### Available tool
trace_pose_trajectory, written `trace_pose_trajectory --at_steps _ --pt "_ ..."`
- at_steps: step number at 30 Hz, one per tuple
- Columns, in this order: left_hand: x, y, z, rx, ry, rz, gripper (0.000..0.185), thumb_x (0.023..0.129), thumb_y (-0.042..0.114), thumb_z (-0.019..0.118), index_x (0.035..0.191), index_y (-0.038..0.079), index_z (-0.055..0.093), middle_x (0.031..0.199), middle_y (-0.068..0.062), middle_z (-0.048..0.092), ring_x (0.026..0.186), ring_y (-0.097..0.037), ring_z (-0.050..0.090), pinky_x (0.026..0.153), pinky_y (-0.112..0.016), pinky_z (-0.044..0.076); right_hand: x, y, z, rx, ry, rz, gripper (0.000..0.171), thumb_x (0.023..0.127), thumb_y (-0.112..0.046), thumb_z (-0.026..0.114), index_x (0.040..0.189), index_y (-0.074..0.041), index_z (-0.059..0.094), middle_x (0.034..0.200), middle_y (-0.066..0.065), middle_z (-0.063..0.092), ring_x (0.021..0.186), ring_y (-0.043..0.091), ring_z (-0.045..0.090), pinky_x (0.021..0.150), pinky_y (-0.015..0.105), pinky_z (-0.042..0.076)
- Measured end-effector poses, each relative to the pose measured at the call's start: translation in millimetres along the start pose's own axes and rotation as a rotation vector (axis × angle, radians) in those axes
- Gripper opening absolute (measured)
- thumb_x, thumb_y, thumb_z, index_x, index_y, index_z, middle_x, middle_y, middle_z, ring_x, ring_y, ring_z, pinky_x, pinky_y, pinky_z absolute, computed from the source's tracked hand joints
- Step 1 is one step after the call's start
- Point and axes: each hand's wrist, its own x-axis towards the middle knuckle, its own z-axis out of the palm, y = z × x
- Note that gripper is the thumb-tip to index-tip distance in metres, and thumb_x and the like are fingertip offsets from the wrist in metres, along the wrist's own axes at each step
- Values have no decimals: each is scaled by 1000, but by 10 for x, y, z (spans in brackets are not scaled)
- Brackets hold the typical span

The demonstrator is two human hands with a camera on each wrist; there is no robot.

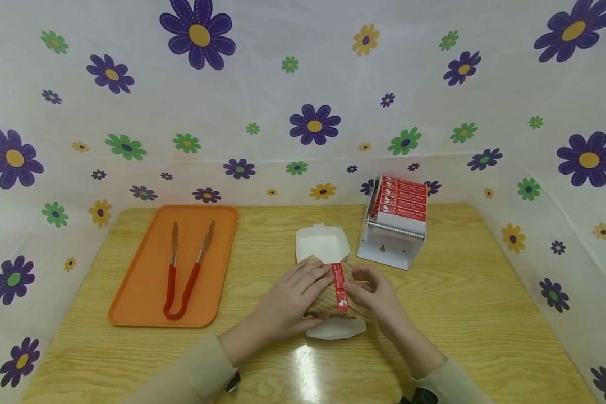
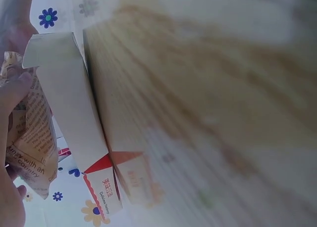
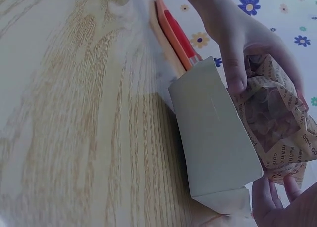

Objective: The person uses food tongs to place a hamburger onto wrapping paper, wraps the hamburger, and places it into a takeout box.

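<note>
A packet wrapped in brown newsprint paper (image 1: 325, 306) sits in an open white paper box (image 1: 322, 244) at the middle of the wooden table. A red sticker strip (image 1: 339, 289) runs across the packet's top. My left hand (image 1: 288, 300) lies over the packet's left side, fingers on top and thumb at the side, holding it. My right hand (image 1: 376, 294) grips the right side, with curled fingers beside the sticker. The right wrist view shows the box wall (image 3: 213, 138), the crumpled paper (image 3: 277, 118) and the left hand (image 3: 242, 44) curled round it. The left wrist view shows the box (image 2: 69, 113) and the paper (image 2: 32, 138).
An orange tray (image 1: 146, 292) with red-handled tongs (image 1: 184, 269) lies on the table's left part. A white dispenser with red sticker strips (image 1: 396, 221) stands just behind the box on the right. Flower-print sheets wall the table at the back and both sides.
</note>
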Motion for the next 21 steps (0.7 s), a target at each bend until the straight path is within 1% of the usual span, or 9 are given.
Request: trace_pose_trajectory --at_steps 4,6,9,12,16,21 --pt "-5 -2 -9 -30 -12 -12 92 81 48 91 155 10 51 159 -7 55 152 -27 48 130 -52 36 5 13 -18 30 14 12 47 97 -7 68 139 8 52 132 16 55 100 6 64 84 17 58" --pt "-14 -10 -7 -46 -15 -14 92 81 47 91 156 12 51 160 -7 54 153 -27 46 130 -52 36 10 14 -25 42 22 17 46 97 -7 68 138 8 52 130 15 55 99 4 64 83 17 58" --pt "-34 -31 2 -65 -5 -8 91 80 44 92 156 12 52 161 -9 52 154 -28 45 129 -49 39 15 12 -34 53 30 23 45 97 -6 67 137 9 52 127 12 57 97 3 65 82 16 58" --pt "-45 -48 9 -69 18 16 89 79 41 95 153 12 55 160 -10 54 153 -30 47 127 -45 41 15 7 -44 56 28 31 44 97 -5 68 137 9 53 126 12 57 96 4 65 81 17 58" --pt "-46 -52 12 -55 49 54 88 77 38 96 150 10 58 157 -11 56 150 -30 50 126 -43 43 5 3 -65 40 12 36 45 98 -7 68 137 8 53 128 13 58 97 4 65 80 19 58" --pt "-41 -30 12 -33 74 77 88 76 41 96 150 10 58 155 -11 59 148 -30 53 123 -44 47 -17 7 -114 -23 -11 10 46 97 -9 70 138 7 55 133 20 61 98 5 67 81 21 59"
